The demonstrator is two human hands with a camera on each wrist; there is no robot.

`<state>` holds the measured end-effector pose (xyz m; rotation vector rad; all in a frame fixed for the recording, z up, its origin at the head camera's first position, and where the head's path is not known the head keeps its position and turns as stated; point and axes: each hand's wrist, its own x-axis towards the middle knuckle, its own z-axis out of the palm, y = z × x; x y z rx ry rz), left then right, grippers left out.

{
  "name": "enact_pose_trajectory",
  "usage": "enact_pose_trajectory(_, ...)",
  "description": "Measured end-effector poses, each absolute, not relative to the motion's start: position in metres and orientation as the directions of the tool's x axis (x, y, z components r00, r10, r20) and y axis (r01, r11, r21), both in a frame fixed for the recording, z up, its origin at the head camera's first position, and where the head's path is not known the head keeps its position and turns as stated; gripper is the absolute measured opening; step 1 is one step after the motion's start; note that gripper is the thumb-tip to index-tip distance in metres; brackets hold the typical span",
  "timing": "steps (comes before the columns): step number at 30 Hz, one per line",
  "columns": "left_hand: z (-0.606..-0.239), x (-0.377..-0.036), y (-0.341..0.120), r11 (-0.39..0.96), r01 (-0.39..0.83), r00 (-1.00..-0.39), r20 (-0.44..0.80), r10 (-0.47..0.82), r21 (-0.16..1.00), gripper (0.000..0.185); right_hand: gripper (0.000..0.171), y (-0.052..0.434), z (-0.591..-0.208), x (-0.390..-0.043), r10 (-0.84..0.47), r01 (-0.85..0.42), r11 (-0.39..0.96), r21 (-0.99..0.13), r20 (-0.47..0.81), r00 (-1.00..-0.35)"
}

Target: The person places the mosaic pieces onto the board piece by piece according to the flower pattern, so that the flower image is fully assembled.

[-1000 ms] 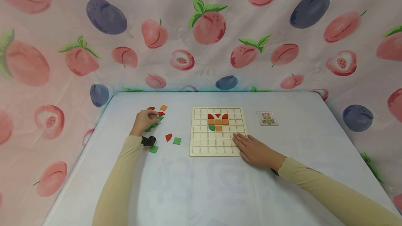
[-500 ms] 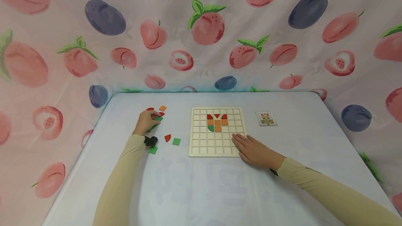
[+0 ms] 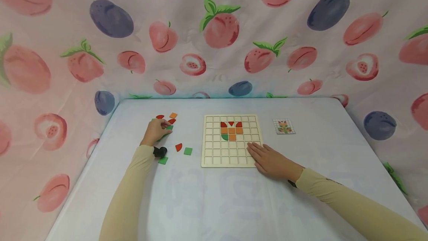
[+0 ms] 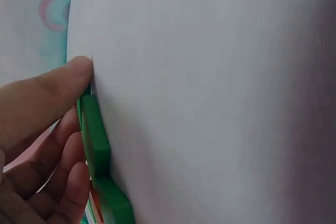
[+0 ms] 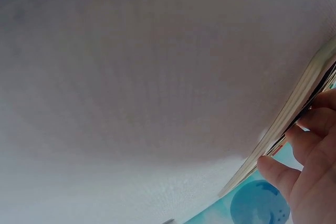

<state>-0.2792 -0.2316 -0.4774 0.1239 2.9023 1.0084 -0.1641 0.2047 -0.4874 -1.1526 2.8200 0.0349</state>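
In the head view my left hand is low over a small pile of tiles at the left, thumb and fingertips around a green tile. The left wrist view shows the thumb stretched out and the other fingers curled beside thick green tiles; the exact contact is partly hidden. My right hand lies flat with its fingers on the lower right edge of the wooden grid board. Red, orange and green tiles form a flower-like figure in the upper middle of that board.
Near the left hand lie an orange square, a red quarter-round tile and loose green squares. Right of the board is a small pattern card. Fruit-print cloth hangs behind the white table.
My left hand has shifted slightly to the right, and its thumb and fingers have closed around the green tile. The right hand stays on the board.
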Motion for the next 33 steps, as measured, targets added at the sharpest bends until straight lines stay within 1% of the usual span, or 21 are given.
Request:
enact_pose_trajectory(4, -0.4774, -0.2792, -0.2313, 0.778, 0.058, -0.993, -0.043, 0.109, 0.625, 0.024, 0.055, 0.205, -0.4883, -0.164, -0.698, -0.701, 0.713, -0.007, -0.096, -0.71)
enact_pose_trajectory(8, -0.4776, -0.2812, -0.231, 0.775, 0.054, -0.989, -0.075, 0.13, 0.63, 0.023, 0.055, 0.2051, -0.4888, -0.1639, -0.701, -0.703, 0.711, -0.001, -0.088, -0.708)
enact_pose_trajectory(13, -0.4791, -0.2856, -0.2302, 0.765, 0.066, -0.972, -0.131, 0.194, 0.641, 0.025, 0.055, 0.2057, -0.4893, -0.164, -0.704, -0.706, 0.708, 0.007, -0.081, -0.706)
enact_pose_trajectory(18, -0.4798, -0.2883, -0.2295, 0.747, 0.1, -0.952, -0.154, 0.263, 0.658, 0.029, 0.055, 0.2063, -0.49, -0.1644, -0.705, -0.708, 0.706, 0.009, -0.075, -0.705)
enact_pose_trajectory(22, -0.4799, -0.2876, -0.2299, 0.764, 0.071, -0.961, -0.161, 0.224, 0.642, 0.033, 0.055, 0.2067, -0.491, -0.1644, -0.707, -0.709, 0.705, 0.006, -0.063, -0.704)
enact_pose_trajectory(25, -0.481, -0.287, -0.2308, 0.777, 0.052, -0.971, -0.15, 0.186, 0.627, 0.033, 0.055, 0.2071, -0.4916, -0.1644, -0.706, -0.708, 0.706, 0.006, -0.062, -0.705)
enact_pose_trajectory(30, -0.4827, -0.2868, -0.2311, 0.785, 0.073, -0.975, -0.121, 0.186, 0.616, 0.026, 0.056, 0.208, -0.4924, -0.1646, -0.699, -0.702, 0.712, 0.018, -0.077, -0.711)
enact_pose_trajectory(33, -0.4816, -0.2873, -0.2295, 0.78, 0.084, -0.97, -0.127, 0.205, 0.62, 0.024, 0.055, 0.2081, -0.4924, -0.1645, -0.696, -0.699, 0.715, 0.016, -0.086, -0.713)
